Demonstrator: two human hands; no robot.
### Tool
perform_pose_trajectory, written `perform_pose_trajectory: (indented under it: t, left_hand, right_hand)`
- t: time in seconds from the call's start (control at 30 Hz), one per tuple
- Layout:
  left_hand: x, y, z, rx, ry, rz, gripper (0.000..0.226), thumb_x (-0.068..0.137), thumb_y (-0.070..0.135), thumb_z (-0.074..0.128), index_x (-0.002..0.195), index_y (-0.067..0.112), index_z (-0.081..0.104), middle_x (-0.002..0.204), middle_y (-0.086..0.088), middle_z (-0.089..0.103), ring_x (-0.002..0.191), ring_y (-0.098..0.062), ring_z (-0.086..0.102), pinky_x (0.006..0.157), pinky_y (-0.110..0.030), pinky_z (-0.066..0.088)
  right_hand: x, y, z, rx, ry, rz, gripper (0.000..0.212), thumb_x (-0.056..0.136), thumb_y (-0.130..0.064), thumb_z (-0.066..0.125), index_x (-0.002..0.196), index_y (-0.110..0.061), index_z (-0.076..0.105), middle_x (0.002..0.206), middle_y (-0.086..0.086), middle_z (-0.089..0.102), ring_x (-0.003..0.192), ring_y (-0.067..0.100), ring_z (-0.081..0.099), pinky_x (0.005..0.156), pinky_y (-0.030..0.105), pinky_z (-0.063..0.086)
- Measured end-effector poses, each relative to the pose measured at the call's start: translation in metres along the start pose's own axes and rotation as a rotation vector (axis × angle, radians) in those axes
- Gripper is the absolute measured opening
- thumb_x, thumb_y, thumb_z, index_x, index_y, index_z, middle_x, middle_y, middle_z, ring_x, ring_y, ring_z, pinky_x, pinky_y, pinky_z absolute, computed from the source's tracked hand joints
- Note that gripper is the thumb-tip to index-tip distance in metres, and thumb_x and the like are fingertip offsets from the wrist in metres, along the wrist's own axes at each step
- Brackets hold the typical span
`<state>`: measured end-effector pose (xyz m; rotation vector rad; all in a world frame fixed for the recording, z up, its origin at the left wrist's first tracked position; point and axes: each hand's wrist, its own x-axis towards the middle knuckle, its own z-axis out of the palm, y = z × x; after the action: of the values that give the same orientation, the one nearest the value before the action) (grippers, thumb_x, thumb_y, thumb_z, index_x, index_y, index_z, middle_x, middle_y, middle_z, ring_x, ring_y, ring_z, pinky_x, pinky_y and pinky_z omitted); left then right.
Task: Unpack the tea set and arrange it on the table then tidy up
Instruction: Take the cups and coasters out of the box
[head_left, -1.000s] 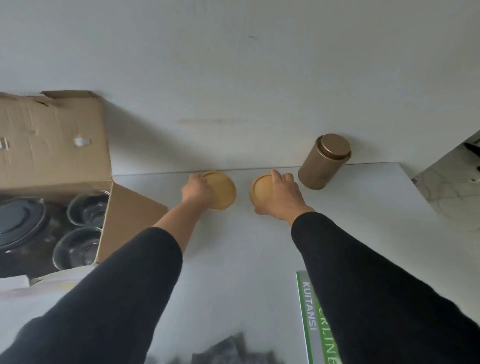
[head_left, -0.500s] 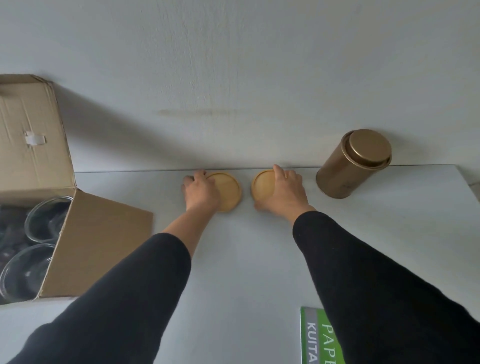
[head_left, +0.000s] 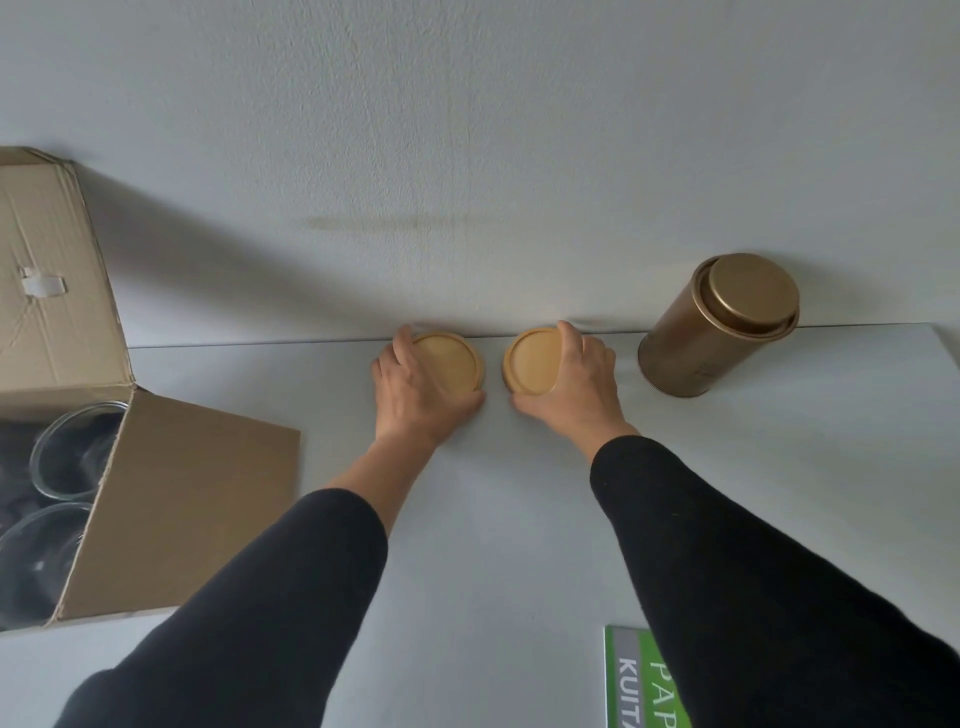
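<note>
At table rear, hands spread wider over coasters.

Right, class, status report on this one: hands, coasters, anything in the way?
Left hand on left coaster, right hand on right coaster. Both coasters flat by the wall, apart. Glasses in the box. Tin clear to the right.

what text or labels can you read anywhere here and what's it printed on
"KUIT", cut off by the frame edge: white letters on the grey strip of the green booklet.
"PAP", cut off by the sleeve: pale letters on the booklet's green part.
Gold tin: faint marking on its side, too blurred to read.
Cardboard box: no print visible.
</note>
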<state>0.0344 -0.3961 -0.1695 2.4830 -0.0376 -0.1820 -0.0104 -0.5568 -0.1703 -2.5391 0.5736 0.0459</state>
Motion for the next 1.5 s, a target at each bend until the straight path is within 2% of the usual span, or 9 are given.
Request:
perform_pose_trajectory:
  t: [0.17,0.5,0.73,0.83,1.0,1.13,1.27,1.5]
  left_hand:
    - [0.001,0.008,0.007,-0.061,0.018,0.022,0.100,0.063,0.034,0.082,0.139,0.005,0.024,0.136,-0.013,0.039,0.132,-0.028,0.031,0.112,-0.032,0.027]
    - [0.001,0.011,0.009,-0.057,0.018,0.002,0.100,0.064,0.036,0.083,0.138,0.003,0.023,0.136,-0.013,0.037,0.133,-0.027,0.030,0.112,-0.030,0.026]
    - [-0.002,0.011,-0.001,-0.066,-0.014,-0.004,0.106,0.059,0.035,0.087,0.138,0.008,0.022,0.139,-0.013,0.033,0.135,-0.028,0.025,0.114,-0.034,0.024]
    - [-0.006,0.007,-0.014,-0.045,-0.015,0.006,0.105,0.060,0.040,0.086,0.137,0.007,0.024,0.140,-0.012,0.032,0.136,-0.028,0.024,0.115,-0.035,0.023]
    - [-0.012,0.004,-0.055,0.007,0.076,0.044,0.091,0.080,0.045,0.068,0.143,0.002,0.019,0.146,-0.012,0.027,0.140,-0.026,0.019,0.118,-0.035,0.019]
    - [-0.018,0.000,-0.105,-0.016,0.162,0.092,0.075,0.089,0.040,0.056,0.144,0.002,0.021,0.147,-0.013,0.028,0.141,-0.027,0.018,0.118,-0.035,0.017]
    - [-0.034,-0.021,-0.160,0.004,0.209,0.154,0.068,0.091,0.037,0.053,0.141,0.001,0.025,0.145,-0.015,0.031,0.142,-0.029,0.019,0.118,-0.036,0.017]
    - [-0.065,-0.101,-0.258,0.160,0.102,0.214,0.060,0.095,0.035,0.047,0.144,0.006,0.026,0.147,-0.015,0.032,0.140,-0.028,0.026,0.116,-0.040,0.023]
  right_hand:
    - [0.003,-0.004,0.001,0.008,0.013,0.030,0.104,0.065,-0.040,0.079,0.146,-0.015,0.018,0.138,0.014,0.033,0.130,0.033,0.027,0.108,0.037,0.029]
    - [0.003,-0.006,0.002,-0.022,0.013,0.033,0.104,0.067,-0.046,0.078,0.145,-0.013,0.017,0.142,0.016,0.031,0.130,0.034,0.026,0.107,0.037,0.027]
    - [-0.005,-0.007,-0.007,-0.039,-0.035,0.042,0.114,0.066,-0.048,0.079,0.148,-0.020,0.006,0.146,0.014,0.024,0.136,0.033,0.020,0.110,0.041,0.026]
    - [-0.013,-0.012,-0.014,-0.026,0.013,0.013,0.104,0.071,-0.048,0.074,0.148,-0.019,0.010,0.148,0.012,0.024,0.138,0.032,0.018,0.110,0.042,0.027]
    - [-0.031,-0.042,-0.037,0.021,0.151,-0.030,0.082,0.082,-0.041,0.064,0.146,-0.015,0.019,0.141,0.010,0.033,0.135,0.030,0.023,0.105,0.039,0.030]
    - [-0.053,-0.085,-0.055,0.048,0.193,-0.083,0.078,0.084,-0.040,0.060,0.146,-0.014,0.021,0.142,0.011,0.034,0.135,0.030,0.023,0.108,0.038,0.028]
    - [-0.086,-0.137,-0.060,0.061,0.192,-0.103,0.078,0.084,-0.041,0.059,0.147,-0.016,0.020,0.144,0.011,0.033,0.137,0.029,0.022,0.110,0.040,0.028]
    - [-0.154,-0.232,-0.027,0.047,0.146,-0.139,0.070,0.085,-0.044,0.057,0.143,-0.017,0.028,0.142,0.011,0.036,0.134,0.029,0.027,0.107,0.040,0.031]
